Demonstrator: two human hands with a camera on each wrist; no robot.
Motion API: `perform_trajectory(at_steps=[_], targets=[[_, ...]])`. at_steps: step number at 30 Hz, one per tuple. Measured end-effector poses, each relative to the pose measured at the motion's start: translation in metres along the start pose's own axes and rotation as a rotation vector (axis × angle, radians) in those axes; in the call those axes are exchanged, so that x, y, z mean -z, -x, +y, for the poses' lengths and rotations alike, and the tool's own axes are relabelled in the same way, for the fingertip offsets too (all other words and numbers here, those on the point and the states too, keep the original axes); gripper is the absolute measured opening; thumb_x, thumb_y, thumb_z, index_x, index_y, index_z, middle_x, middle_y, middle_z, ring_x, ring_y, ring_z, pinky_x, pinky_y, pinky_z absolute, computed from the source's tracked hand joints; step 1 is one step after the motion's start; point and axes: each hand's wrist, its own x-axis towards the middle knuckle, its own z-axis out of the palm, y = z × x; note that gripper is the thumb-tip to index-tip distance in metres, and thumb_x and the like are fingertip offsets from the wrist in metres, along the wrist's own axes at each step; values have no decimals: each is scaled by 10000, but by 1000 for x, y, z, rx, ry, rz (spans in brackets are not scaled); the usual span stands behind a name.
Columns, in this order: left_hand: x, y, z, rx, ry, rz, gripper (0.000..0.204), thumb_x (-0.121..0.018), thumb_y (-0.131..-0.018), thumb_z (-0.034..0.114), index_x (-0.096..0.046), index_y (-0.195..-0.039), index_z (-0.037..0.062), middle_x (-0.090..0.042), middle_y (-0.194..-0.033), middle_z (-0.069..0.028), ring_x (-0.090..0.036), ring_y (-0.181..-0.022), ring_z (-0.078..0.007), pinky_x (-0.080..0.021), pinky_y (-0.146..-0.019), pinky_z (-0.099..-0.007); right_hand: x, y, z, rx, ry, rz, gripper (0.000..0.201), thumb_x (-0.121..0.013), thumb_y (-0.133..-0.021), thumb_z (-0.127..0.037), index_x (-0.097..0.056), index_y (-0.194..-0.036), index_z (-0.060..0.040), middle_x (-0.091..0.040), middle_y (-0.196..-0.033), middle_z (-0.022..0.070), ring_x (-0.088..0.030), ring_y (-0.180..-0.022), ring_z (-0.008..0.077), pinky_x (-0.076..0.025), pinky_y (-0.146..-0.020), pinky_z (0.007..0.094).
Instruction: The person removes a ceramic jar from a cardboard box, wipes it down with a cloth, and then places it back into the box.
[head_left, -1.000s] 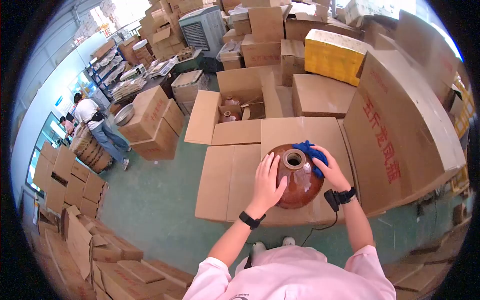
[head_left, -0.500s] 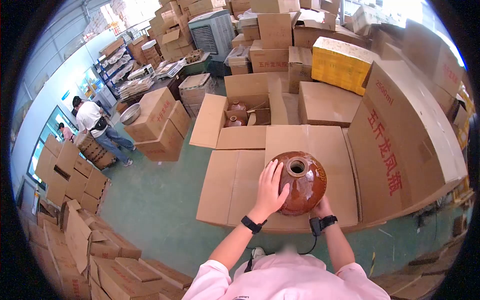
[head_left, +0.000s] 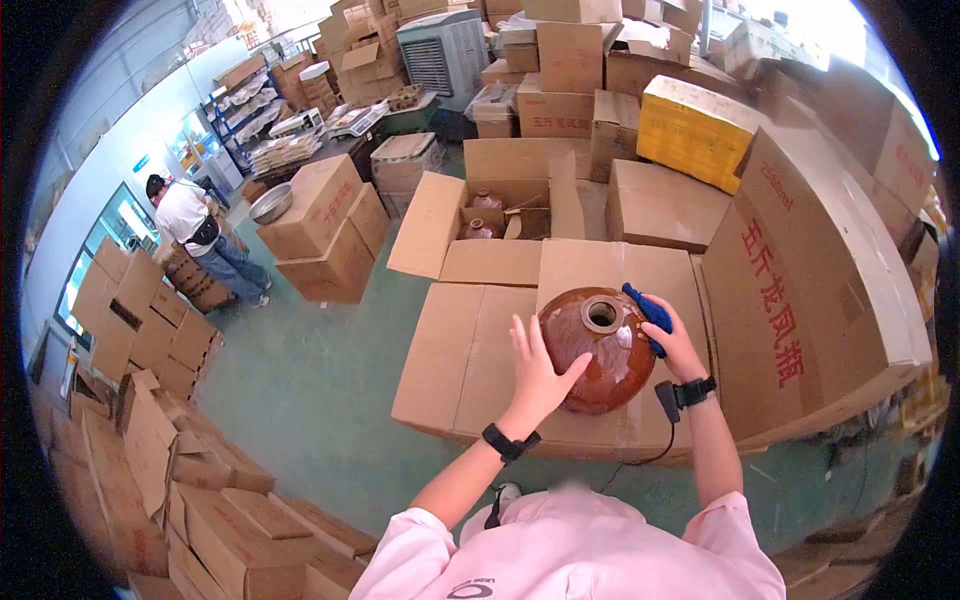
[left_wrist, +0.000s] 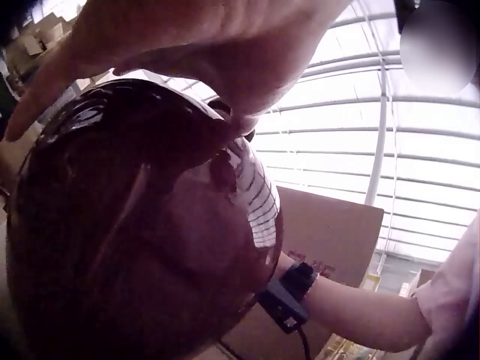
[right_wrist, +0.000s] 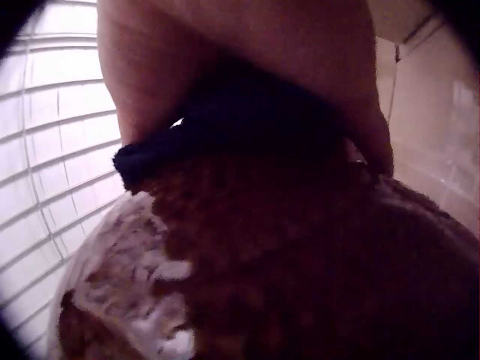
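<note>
A round, glossy brown ceramic jar (head_left: pixel 600 370) with a short open neck sits on a closed cardboard box (head_left: pixel 480 350) in front of the person. The left hand (head_left: pixel 541 378) lies along the jar's left side, fingers spread and fairly straight, thumb on the front of the belly. On the jar's upper right, the right hand (head_left: pixel 677 345) holds a bunched blue cloth (head_left: pixel 648 318). In the right wrist view the cloth (right_wrist: pixel 255 112) lies between the palm and the jar's embossed surface. The left wrist view is largely filled by the dark jar (left_wrist: pixel 135 240).
Behind the work box stands an open carton (head_left: pixel 490 262) holding brown jars. A tall carton panel with red characters (head_left: pixel 790 290) rises at the right. A yellow box (head_left: pixel 697 130) and stacked cartons fill the back. Another person (head_left: pixel 195 230) stands at the far left.
The right hand dropped to the jar's lower right, then came back up with the cloth to the upper right side. The left hand stays on the left side, its fingers now spread more.
</note>
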Motion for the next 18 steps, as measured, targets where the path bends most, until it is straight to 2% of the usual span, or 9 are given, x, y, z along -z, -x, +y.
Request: perform_trajectory(at_steps=[1,4,7,10,11,13,14,17,18], targets=[[-2,2,-4,33,58,42,1072,-738,-803,510,-131,-1500,-32,-146,-1528,-335,-175,-1416,-496,-238,-1118,-596,4,-4,6,-23,-36,-19,497,-632,-924,-138,-457,-1381,-52,-547,-1307,70,-519,-1191,161,-431,-1005,305],[-1,5,-13,134,328,-97,1108,-770,-787,481,-112,-1478,-84,-228,-1505,-312,-247,-1414,-421,-276,-1138,-479,8,-8,16,-111,-205,-43,504,-629,-927,-145,-445,-1387,-52,-542,-1312,69,-507,-1209,167,-420,-1023,314],[-3,3,-19,57,259,-78,1087,-767,-795,473,-125,-1479,-75,-282,-1477,-292,-289,-1401,-386,-285,-1137,-470,8,-6,18,-139,-216,-17,517,-628,-930,-152,-429,-1396,-47,-537,-1317,73,-503,-1221,176,-411,-1041,317],[1,-3,-23,29,279,-106,1079,-768,-797,459,-120,-1489,-58,-272,-1493,-279,-294,-1403,-374,-283,-1145,-463,4,4,19,-120,-200,-6,521,-635,-928,-154,-431,-1393,-40,-534,-1325,75,-502,-1228,182,-402,-1051,320],[4,-12,-23,0,305,-125,1055,-776,-794,437,-142,-1490,-39,-296,-1481,-271,-313,-1392,-376,-293,-1138,-463,5,7,31,-99,-199,54,513,-637,-927,-154,-439,-1385,-34,-534,-1326,73,-505,-1221,180,-400,-1049,319],[13,-16,-28,-41,356,-187,1011,-793,-786,393,-187,-1492,-2,-343,-1456,-256,-349,-1368,-379,-314,-1125,-463,-14,25,18,-75,-180,159,509,-641,-925,-153,-445,-1379,-31,-534,-1328,74,-504,-1219,182,-397,-1047,323],[17,-18,-31,-38,393,-248,998,-793,-784,385,-203,-1489,-2,-360,-1455,-244,-361,-1366,-366,-320,-1124,-453,-28,37,4,-70,-203,183,527,-642,-925,-151,-424,-1390,-33,-535,-1320,76,-502,-1219,183,-392,-1050,324],[28,-46,-45,-51,468,-416,965,-795,-781,364,-245,-1483,-3,-402,-1454,-217,-392,-1364,-330,-334,-1122,-423,-42,58,7,-63,-246,264,541,-638,-932,-150,-398,-1404,-39,-517,-1330,83,-492,-1230,189,-381,-1059,329],[30,-53,-50,-62,471,-460,959,-795,-780,362,-255,-1482,-5,-409,-1455,-215,-398,-1364,-322,-335,-1123,-415,-55,67,14,16,-63,345,545,-634,-940,-161,-385,-1410,-47,-495,-1345,91,-484,-1234,191,-375,-1060,324]])
